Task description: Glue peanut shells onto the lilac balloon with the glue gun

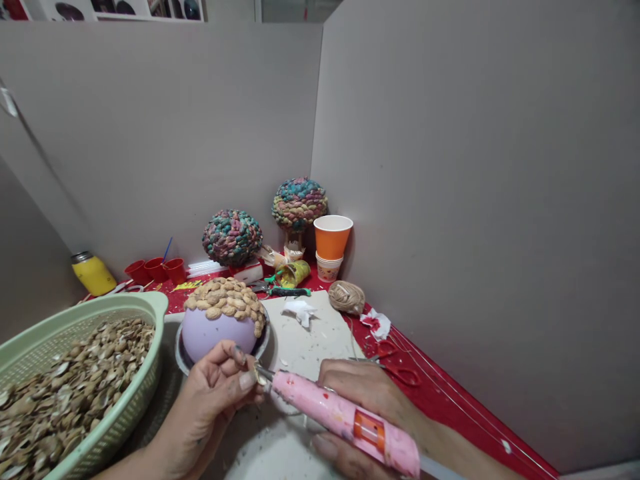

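Observation:
My left hand (215,393) pinches a small peanut shell (261,379) between thumb and fingers. My right hand (367,400) is wrapped round a pink glue gun (320,403), whose metal nozzle meets the shell or lies right against it; a translucent glue stick (440,469) sticks out of its rear. Just behind my left hand, a lilac ball (215,333) rests in a grey bowl (265,347). Peanut shells (225,297) cover the ball's top and run down its right side. To the left stands a green basket (159,313) full of loose peanut shells (90,380).
Two colourful shell-covered balls (233,237) (300,203) stand at the back near orange cups (333,240), pliers (290,291) and twine (347,297). Red scissors (400,373) lie right. Red cups (156,269) and a yellow jar (93,275) stand back left. Grey panels (475,200) enclose the table.

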{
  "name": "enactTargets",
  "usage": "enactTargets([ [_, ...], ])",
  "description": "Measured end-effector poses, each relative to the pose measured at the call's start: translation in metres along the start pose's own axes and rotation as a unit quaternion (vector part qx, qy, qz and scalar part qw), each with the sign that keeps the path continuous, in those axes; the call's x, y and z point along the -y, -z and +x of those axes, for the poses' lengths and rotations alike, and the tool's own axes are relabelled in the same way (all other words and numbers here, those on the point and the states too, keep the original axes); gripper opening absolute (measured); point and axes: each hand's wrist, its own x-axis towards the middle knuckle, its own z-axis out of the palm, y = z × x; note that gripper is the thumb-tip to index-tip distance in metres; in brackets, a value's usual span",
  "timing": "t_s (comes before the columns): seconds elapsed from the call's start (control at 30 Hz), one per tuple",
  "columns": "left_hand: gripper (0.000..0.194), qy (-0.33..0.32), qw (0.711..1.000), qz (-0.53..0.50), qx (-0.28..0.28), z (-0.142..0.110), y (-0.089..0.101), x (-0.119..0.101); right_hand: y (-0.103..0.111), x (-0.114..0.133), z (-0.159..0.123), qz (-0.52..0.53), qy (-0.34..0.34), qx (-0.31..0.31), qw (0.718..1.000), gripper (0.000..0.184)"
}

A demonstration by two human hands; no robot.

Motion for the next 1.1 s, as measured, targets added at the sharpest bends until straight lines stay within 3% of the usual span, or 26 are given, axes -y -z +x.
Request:
enactTargets([
  [0.43,0.025,-0.02,0.998,0.053,-0.017,-0.003,-0.0037,-0.0011,-0.0015,-0.0039,-0.0021,-0.025,0.01,0.013,1.0,0.036],
  [0.67,0.028,-0.026,0.998,0.058,-0.025,-0.0035,-0.0061,-0.0013,-0.0065,-0.0046,0.0,-0.062,0.033,-0.037,0.997,0.041],
  [1.1,0.029,-0.028,0.997,0.064,-0.034,-0.0035,-0.0096,-0.0026,-0.0052,-0.0014,0.0032,-0.097,0.054,-0.053,0.992,0.042],
])
